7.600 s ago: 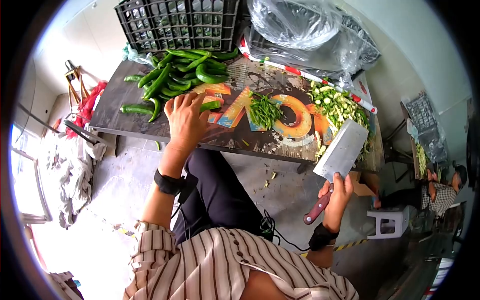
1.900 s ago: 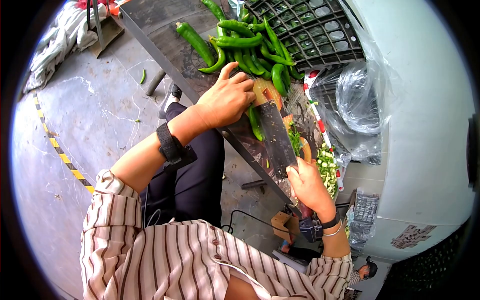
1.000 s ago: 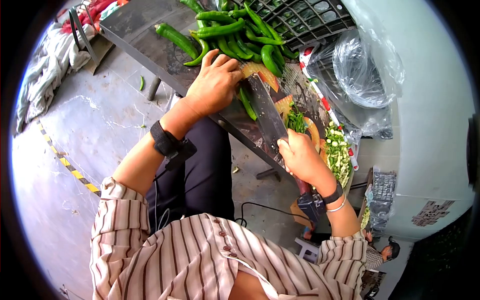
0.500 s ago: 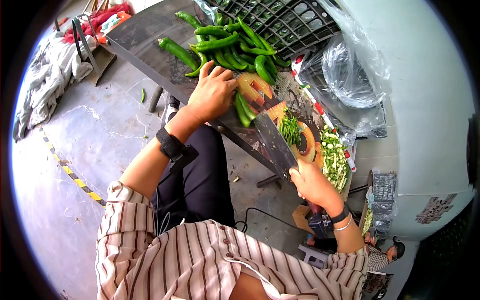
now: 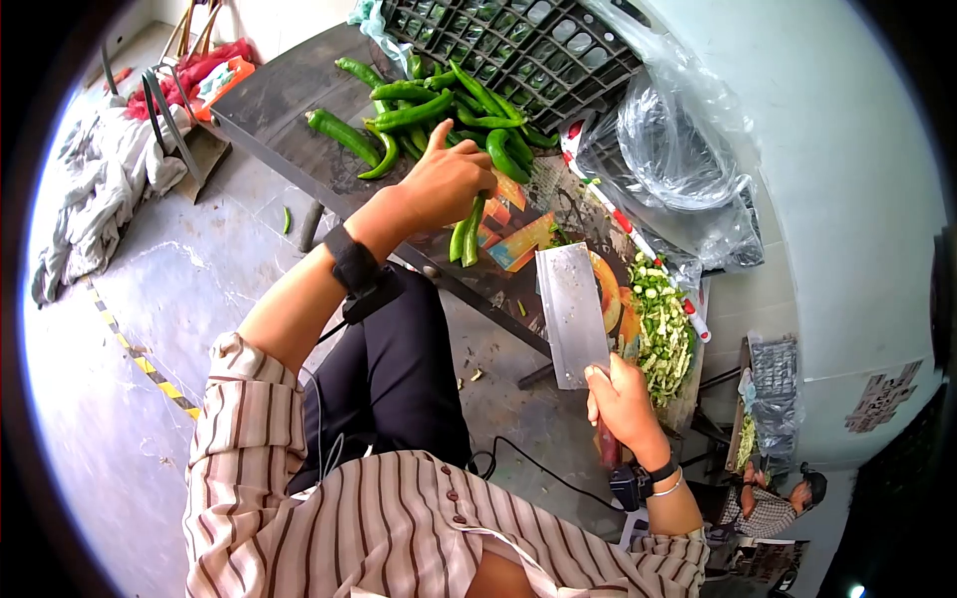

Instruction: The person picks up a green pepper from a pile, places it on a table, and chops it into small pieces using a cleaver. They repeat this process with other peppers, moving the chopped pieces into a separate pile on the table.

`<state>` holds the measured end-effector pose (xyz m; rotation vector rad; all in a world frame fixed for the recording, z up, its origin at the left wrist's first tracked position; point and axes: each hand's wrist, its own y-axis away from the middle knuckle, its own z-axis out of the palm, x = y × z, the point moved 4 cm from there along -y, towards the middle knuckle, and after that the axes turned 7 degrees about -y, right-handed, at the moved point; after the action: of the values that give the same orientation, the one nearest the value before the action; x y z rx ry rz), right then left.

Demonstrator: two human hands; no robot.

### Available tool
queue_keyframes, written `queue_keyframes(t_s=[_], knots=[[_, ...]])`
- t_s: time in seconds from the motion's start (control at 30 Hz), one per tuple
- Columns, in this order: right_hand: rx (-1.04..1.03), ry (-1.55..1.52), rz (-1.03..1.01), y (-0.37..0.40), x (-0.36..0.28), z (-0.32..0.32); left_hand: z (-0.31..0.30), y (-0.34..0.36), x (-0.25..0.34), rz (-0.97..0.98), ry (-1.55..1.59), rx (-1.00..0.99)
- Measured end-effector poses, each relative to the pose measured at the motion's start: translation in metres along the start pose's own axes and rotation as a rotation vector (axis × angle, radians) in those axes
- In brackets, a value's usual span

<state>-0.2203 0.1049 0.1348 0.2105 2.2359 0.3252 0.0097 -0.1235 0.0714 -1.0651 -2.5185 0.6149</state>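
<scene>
My left hand [image 5: 451,187] is curled over green chili peppers [image 5: 467,235] whose ends stick out below its fingers, above the table's near edge. Its index finger points away toward a pile of whole green chili peppers [image 5: 414,110]. My right hand [image 5: 626,404] grips the handle of a cleaver [image 5: 571,309], with the broad blade turned flat to my view. Behind the blade, only a little chopped green shows at its upper corner. Right of the cleaver lies a heap of chopped peppers [image 5: 660,339] at the table's right end.
The dark table [image 5: 289,95] has a printed surface. A black plastic crate [image 5: 518,50] and clear plastic bags [image 5: 673,149] stand along its far side. A red-and-white strip [image 5: 628,224] edges the table. Another person [image 5: 778,503] sits at the lower right.
The cleaver has swung from a slanted position to nearly upright, its flat side showing, as my right hand moved toward my body. The peppers in my left hand sit farther from the blade.
</scene>
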Motion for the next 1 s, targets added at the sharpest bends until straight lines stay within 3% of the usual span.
queue_keyframes(t_s=[0.13,0.2,0.23,0.27,0.33,0.67,0.8,0.87,1.0], knots=[[0.049,-0.060,-0.019,-0.001,0.006,-0.001,0.008,-0.009,0.012,0.021,0.014,-0.118],[0.067,-0.118,-0.013,-0.002,0.013,-0.001,0.011,-0.001,0.008,-0.204,0.012,0.037],[0.072,-0.132,-0.012,-0.003,0.018,-0.002,0.004,0.005,0.008,-0.288,0.030,-0.018],[0.076,-0.145,-0.010,-0.003,0.021,-0.002,0.005,0.017,0.009,-0.324,0.017,0.111],[0.073,-0.156,-0.004,-0.005,0.023,-0.002,-0.005,0.035,0.021,-0.408,0.012,0.062],[0.038,-0.114,-0.089,-0.035,-0.005,0.009,0.005,0.054,0.044,-0.377,-0.104,0.096],[0.085,0.064,-0.236,-0.060,-0.020,0.016,-0.005,0.056,0.052,-0.331,-0.116,0.135],[0.161,0.379,-0.617,-0.070,-0.033,0.024,-0.011,0.057,0.058,-0.294,-0.128,0.157],[0.092,0.369,-0.557,-0.091,-0.045,0.039,-0.015,0.057,0.064,-0.270,-0.151,0.148]])
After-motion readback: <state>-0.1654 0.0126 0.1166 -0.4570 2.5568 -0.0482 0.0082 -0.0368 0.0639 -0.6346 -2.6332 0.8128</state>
